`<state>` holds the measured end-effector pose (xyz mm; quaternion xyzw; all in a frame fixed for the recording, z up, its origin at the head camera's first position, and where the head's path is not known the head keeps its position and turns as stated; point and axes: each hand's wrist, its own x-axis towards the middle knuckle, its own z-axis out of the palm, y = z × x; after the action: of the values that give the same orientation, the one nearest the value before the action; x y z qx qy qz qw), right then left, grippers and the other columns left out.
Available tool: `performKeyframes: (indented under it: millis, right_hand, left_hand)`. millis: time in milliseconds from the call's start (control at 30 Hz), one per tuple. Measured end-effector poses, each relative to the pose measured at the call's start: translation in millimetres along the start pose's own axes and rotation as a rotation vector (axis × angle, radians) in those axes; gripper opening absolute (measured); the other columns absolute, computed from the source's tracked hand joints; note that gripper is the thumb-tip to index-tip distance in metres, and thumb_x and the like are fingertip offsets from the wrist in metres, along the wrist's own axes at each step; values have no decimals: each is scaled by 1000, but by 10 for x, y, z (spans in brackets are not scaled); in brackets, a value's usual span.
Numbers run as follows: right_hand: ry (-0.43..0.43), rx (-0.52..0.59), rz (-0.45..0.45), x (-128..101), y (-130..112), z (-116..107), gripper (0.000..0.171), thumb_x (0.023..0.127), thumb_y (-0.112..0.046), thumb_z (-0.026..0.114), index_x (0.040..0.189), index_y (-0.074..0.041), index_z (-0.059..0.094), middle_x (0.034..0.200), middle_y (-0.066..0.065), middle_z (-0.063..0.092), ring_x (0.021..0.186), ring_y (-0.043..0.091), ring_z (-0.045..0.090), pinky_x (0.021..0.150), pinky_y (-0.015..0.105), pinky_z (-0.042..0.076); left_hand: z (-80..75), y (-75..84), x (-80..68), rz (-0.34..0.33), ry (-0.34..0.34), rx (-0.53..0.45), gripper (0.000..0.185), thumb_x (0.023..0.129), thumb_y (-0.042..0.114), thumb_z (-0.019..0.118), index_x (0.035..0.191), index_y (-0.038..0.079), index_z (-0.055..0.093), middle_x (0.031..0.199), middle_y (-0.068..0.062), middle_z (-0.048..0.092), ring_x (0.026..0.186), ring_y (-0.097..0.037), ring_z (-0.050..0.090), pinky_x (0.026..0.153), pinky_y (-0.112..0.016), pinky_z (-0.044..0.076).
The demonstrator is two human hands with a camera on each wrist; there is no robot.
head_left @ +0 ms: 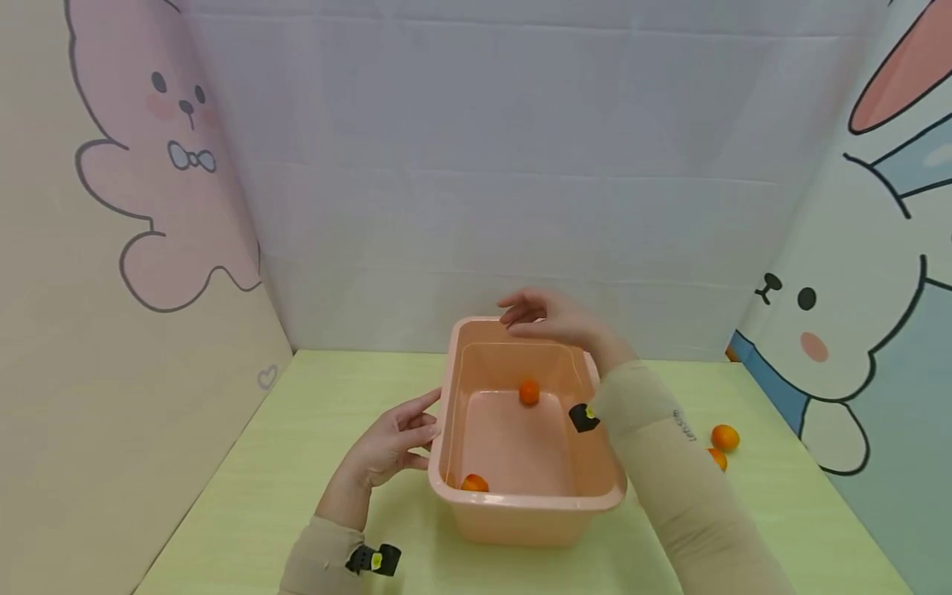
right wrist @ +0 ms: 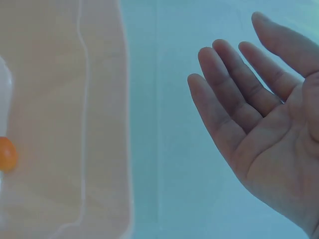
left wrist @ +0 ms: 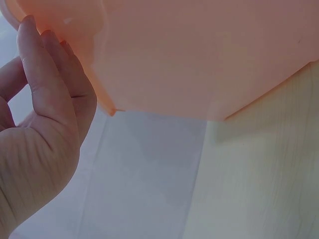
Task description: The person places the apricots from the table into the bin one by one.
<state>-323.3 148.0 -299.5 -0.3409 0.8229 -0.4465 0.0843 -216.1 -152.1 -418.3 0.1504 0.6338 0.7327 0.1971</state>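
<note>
Fingertips of left hand [head_left: 390,446] at basin [head_left: 521,500] rim (left edge), right hand [head_left: 546,318] above.

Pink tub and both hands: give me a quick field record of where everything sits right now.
container: pink tub, upright on the green table
inside tub: two small orange fruits, one near the middle, one at the near left corner
outside tub: two orange fruits on the table to its right, one partly hidden by the sleeve
left hand: fingers straight, at the tub's left wall just under the rim
right hand: open and empty, palm down over the tub's far rim
backdrop: cartoon rabbit panels on both sides
</note>
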Motion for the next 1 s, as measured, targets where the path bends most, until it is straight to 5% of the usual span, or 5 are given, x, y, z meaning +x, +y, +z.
performKeyframes:
  millis: [567,800,1000]
  right_hand:
    - [44,-168,-167,-704,-311,-316,46,91,-7,71,135,-3,56,120,9,65,109,27,63,94,38,54]
    - [90,-269,-196,-1007,-193,-269,46,90,-6,72,134,-4,57,121,7,65,108,20,64,95,41,53]
    - [172,-267,-241,-1279,-10,-193,51,88,0,73,136,-4,55,121,6,66,110,19,63,97,24,48]
  left_hand:
    - [-2,2,-1,-2,-7,-6,68,98,5,61,156,6,27,102,-8,62,78,-15,66,67,-34,61]
    - [-7,3,-6,12,-25,-23,68,99,4,59,157,4,24,102,-8,62,78,-14,66,66,-32,61]
    - [-15,9,-14,22,-44,-40,68,99,3,58,157,3,22,102,-7,62,78,-14,66,67,-32,61]
